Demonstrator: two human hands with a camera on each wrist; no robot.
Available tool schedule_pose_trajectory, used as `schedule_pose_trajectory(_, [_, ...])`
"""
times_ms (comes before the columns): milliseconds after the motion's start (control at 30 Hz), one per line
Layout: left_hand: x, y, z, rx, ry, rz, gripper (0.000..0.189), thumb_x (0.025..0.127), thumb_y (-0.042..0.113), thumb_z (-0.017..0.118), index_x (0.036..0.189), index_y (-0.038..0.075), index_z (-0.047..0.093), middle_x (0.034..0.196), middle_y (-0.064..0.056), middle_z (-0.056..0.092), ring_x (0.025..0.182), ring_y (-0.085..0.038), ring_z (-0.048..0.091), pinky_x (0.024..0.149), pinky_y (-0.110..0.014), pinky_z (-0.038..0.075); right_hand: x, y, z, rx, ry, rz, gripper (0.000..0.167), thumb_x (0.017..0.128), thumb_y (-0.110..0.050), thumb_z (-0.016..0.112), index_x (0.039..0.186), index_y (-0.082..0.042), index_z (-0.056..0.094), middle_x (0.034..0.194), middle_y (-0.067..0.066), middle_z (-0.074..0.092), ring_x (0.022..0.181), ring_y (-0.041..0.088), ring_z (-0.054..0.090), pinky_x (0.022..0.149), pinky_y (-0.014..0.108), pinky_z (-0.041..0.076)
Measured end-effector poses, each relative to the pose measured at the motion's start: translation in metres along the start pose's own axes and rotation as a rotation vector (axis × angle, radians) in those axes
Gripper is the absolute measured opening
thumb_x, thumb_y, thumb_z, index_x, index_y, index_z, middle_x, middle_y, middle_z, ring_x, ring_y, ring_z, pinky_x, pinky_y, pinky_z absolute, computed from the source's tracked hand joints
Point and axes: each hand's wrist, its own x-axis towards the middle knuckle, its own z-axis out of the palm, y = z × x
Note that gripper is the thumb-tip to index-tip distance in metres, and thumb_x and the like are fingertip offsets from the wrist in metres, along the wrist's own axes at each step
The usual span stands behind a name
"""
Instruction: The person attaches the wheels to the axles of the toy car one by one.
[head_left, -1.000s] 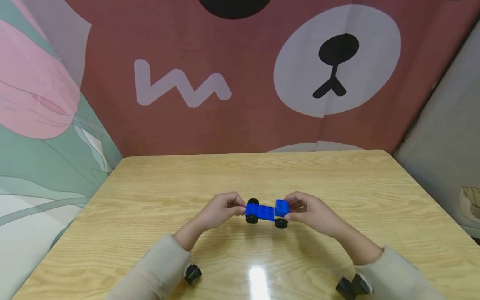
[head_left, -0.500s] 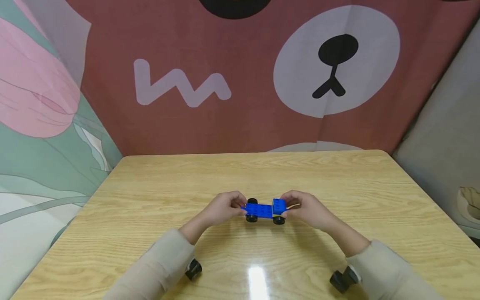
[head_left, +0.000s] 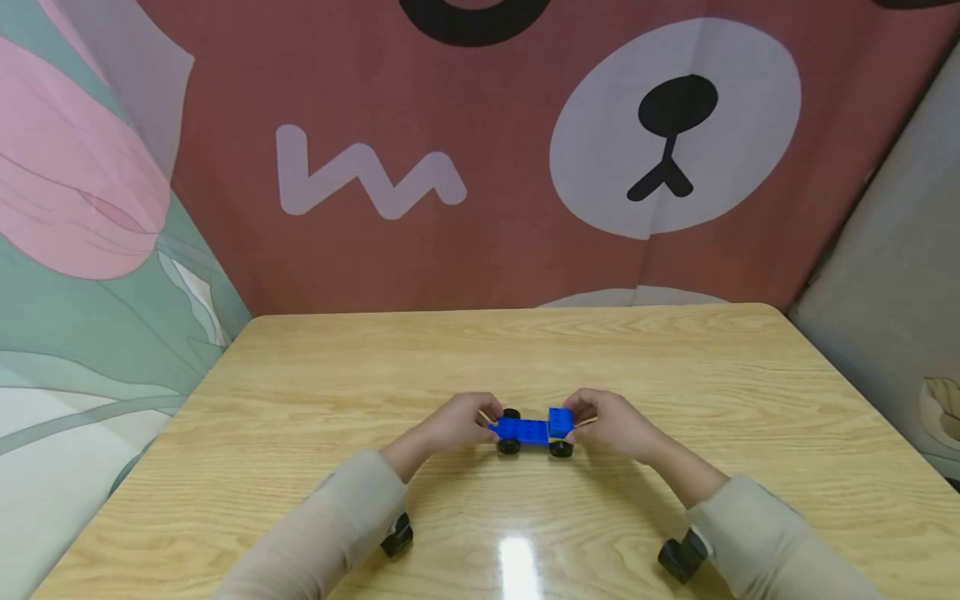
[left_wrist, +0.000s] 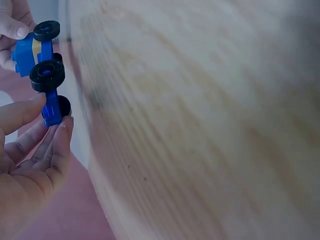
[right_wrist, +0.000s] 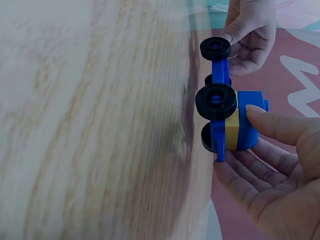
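A blue toy truck (head_left: 525, 430) made of building blocks, with black wheels, is held close over the wooden table in the head view. My left hand (head_left: 461, 422) pinches its flat left end between thumb and fingers. At the opposite end my right hand (head_left: 618, 425) grips the raised blue cab block (head_left: 560, 422). In the right wrist view the right thumb presses the cab (right_wrist: 247, 122), and the fingers lie on the far side. A yellow block (right_wrist: 232, 131) shows between cab and chassis. The left wrist view shows the left thumb and fingertips at the chassis end (left_wrist: 52, 114).
The wooden table (head_left: 337, 358) runs back to a brown cloth (head_left: 360, 258) printed with a bear's face. A floral-patterned cloth (head_left: 82, 317) hangs on the left. Black wrist devices (head_left: 684, 557) sit below both sleeves.
The truck has turned slightly, its cab end swinging away from me so it lies more squarely across the view. My right hand has shifted a little left with it. Both hands keep their hold.
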Motion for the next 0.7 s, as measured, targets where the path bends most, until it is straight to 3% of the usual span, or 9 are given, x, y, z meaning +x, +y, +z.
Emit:
schedule_pose_trajectory(267, [0.0045, -0.0006, 0.0047, 0.089, -0.022, 0.013, 0.022, 0.073, -0.002, 0.066, 0.091, 0.001, 0.055, 0.090, -0.007, 0.057, 0.082, -0.021, 0.057, 0.065, -0.022, 0.046, 0.0048, 0.0068, 0.0041, -0.010, 0.004, 0.016, 0.032, 0.069, -0.001, 0.069, 0.097, 0.003, 0.054, 0.085, 0.006, 0.056, 0.080, 0.019, 0.053, 0.067, 0.030, 0.046])
schedule_pose_trajectory(567, [0.0045, -0.0020, 0.0033, 0.114, -0.018, 0.027, 0.022, 0.072, -0.002, 0.066, 0.091, 0.001, 0.054, 0.089, -0.007, 0.057, 0.081, -0.021, 0.058, 0.065, -0.021, 0.046, 0.0089, 0.0045, 0.0041, -0.018, -0.003, 0.025, 0.031, 0.069, 0.001, 0.069, 0.095, 0.002, 0.053, 0.086, 0.006, 0.054, 0.081, 0.019, 0.053, 0.072, 0.032, 0.046])
schedule_pose_trajectory(700, [0.0031, -0.0054, 0.0013, 0.114, -0.014, 0.042, 0.023, 0.073, 0.001, 0.066, 0.093, 0.001, 0.055, 0.089, -0.007, 0.058, 0.081, -0.020, 0.057, 0.067, -0.021, 0.046, 0.0089, 0.0048, 0.0020, -0.041, -0.035, 0.039, 0.037, 0.070, -0.007, 0.070, 0.101, 0.001, 0.052, 0.091, 0.007, 0.054, 0.085, 0.022, 0.052, 0.074, 0.034, 0.045])
